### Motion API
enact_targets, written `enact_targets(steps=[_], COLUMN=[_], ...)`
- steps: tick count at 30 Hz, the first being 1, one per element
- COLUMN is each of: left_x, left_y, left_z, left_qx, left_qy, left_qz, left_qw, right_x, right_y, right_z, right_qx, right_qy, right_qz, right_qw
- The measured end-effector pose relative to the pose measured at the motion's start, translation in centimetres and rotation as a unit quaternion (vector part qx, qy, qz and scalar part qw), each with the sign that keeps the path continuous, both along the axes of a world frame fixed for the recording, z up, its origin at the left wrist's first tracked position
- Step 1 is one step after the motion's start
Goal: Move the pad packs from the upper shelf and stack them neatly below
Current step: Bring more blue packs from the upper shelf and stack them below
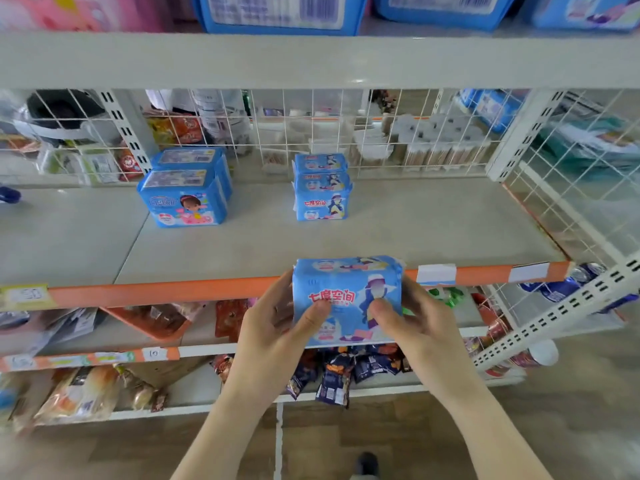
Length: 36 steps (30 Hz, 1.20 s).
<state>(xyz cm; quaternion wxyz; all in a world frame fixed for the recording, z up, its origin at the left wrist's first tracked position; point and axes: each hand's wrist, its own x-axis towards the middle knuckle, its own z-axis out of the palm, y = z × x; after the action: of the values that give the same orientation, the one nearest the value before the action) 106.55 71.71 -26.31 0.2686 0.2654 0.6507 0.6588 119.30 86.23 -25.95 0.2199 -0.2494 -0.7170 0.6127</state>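
Head view, pad pack [347,299] between left hand [277,327], right hand [412,323]

Pad pack [347,299] held between left hand [277,327] and right hand [412,323], before the shelf [415,230] edge. On the shelf behind: stacked packs [322,187] centre, larger packs [187,188] further left. Snack bags [337,372] below.

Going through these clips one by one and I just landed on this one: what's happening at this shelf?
A person is holding one blue pad pack with both hands, the left hand and right hand gripping its sides with the thumbs on its front, just in front of the orange shelf edge. On the shelf behind it, a row of matching packs stands near the back, with a row of different blue packs to the left. More blue packs sit on the shelf above.
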Motion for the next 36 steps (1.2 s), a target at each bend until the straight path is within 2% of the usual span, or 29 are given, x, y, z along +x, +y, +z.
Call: enact_targets(steps=[12,16,20,22,28,32,36], left_x=[3.2,3.7,2.6,2.0,0.1,-1.1,-2.6], left_y=[7.5,9.2,10.6,11.1,14.2,16.4,18.3], left_z=[0.0,-0.8,-2.0,-2.3,-2.4,-1.7,-1.6], left_qx=[-0.008,-0.064,-0.174,-0.191,-0.169,-0.111,-0.074], left_qy=[0.037,0.054,0.131,0.123,0.059,0.007,-0.006], left_qz=[0.06,0.072,0.099,0.097,0.094,0.061,0.047], left_qw=[0.998,0.994,0.971,0.969,0.979,0.992,0.996], right_x=[0.7,0.9,0.1,-0.3,-1.8,-2.5,-3.8], right_y=[9.2,10.9,12.3,12.7,13.8,15.4,17.0], right_z=[-0.5,-1.6,-2.2,-2.5,-2.9,-2.8,-3.0], right_qx=[-0.017,-0.013,0.016,0.025,0.096,0.13,0.145], right_qy=[0.003,-0.01,-0.028,-0.037,-0.049,-0.072,-0.089], right_qz=[0.074,0.08,0.066,0.069,0.021,-0.033,-0.089], right_qw=[0.997,0.997,0.997,0.997,0.994,0.988,0.982])
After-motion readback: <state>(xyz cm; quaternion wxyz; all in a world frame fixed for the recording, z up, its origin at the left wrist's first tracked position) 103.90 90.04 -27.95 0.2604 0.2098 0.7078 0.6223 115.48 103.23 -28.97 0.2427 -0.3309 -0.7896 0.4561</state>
